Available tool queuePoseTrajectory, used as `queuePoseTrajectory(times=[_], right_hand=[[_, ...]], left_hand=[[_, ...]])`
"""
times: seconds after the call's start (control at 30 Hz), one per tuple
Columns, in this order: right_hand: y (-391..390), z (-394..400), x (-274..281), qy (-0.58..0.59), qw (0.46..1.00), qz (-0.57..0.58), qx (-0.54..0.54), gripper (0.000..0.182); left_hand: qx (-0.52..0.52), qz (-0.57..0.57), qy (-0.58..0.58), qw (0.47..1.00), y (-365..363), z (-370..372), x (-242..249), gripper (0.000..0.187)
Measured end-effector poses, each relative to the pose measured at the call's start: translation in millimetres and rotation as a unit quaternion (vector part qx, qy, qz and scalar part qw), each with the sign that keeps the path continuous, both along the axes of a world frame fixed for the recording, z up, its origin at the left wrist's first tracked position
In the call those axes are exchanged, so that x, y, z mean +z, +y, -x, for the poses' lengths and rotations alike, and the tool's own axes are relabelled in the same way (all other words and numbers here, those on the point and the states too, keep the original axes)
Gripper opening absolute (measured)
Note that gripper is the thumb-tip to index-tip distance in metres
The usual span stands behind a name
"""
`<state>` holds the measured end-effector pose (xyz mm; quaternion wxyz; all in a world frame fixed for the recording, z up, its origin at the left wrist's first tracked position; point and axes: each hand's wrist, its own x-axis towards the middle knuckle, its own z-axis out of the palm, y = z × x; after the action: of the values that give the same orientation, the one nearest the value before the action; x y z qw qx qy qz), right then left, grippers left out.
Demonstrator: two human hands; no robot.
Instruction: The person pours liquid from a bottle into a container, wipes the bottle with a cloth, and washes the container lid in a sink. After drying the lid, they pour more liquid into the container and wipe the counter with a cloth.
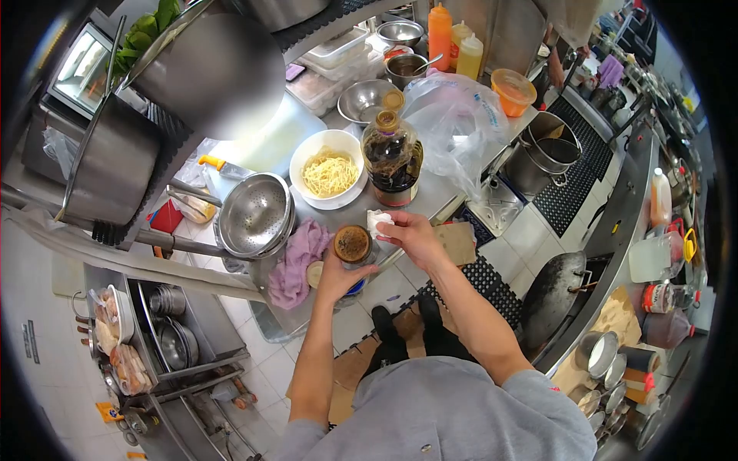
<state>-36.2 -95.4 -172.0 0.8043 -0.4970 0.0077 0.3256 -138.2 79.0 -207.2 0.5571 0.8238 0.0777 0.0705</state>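
My left hand is wrapped round a glass jar with a brown, speckled top, held at the counter's front edge. Pinched in the fingers of my right hand is a crumpled white tissue, just right of the jar. Behind both hands stands a large bottle of dark sauce. To its left, a white bowl holds pale yellow noodles. A purple cloth lies left of the jar, beside a small tan lid.
A steel colander sits at the counter's left, near a yellow-handled knife. Clear plastic bags and squeeze bottles fill the back right. Large pots stand on the upper left shelf. A wok is at the right.
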Motion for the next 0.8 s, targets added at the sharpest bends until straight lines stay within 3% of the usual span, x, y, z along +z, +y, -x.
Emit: queuePoseTrajectory(times=[0.13, 0.3, 0.37, 0.43, 0.5, 0.67, 0.73, 0.8], right_hand=[[-2, 0, 3, 0.049, 0.998, -0.042, -0.015, 0.026], [8, 9, 1, 0.053, 0.997, -0.022, -0.053, 0.023], [13, 17, 3, -0.074, 0.995, 0.039, -0.061, 0.023], [13, 20, 1, -0.085, 0.992, 0.076, -0.051, 0.022], [13, 26, -5, -0.222, 0.96, 0.144, -0.094, 0.021], [9, 46, 5, -0.286, 0.935, 0.178, -0.112, 0.022], [12, 50, 4, -0.32, 0.924, 0.17, -0.124, 0.023], [12, 47, 3, -0.34, 0.915, 0.178, -0.126, 0.024]], left_hand=[[0.012, 0.002, 0.019, 1.0, -3, -7, 1, 0.074], [0.061, -0.028, -0.025, 0.997, -13, -12, -18, 0.065], [0.073, -0.023, -0.032, 0.997, -16, -14, -21, 0.064], [0.085, -0.011, -0.026, 0.996, -19, -14, -24, 0.061], [0.099, -0.023, -0.04, 0.994, -24, -13, -18, 0.06], [0.12, -0.023, -0.083, 0.989, -30, -13, -29, 0.059], [0.155, 0.05, -0.088, 0.983, -35, -13, -33, 0.063], [0.168, 0.036, -0.093, 0.981, -39, -13, -39, 0.07]])
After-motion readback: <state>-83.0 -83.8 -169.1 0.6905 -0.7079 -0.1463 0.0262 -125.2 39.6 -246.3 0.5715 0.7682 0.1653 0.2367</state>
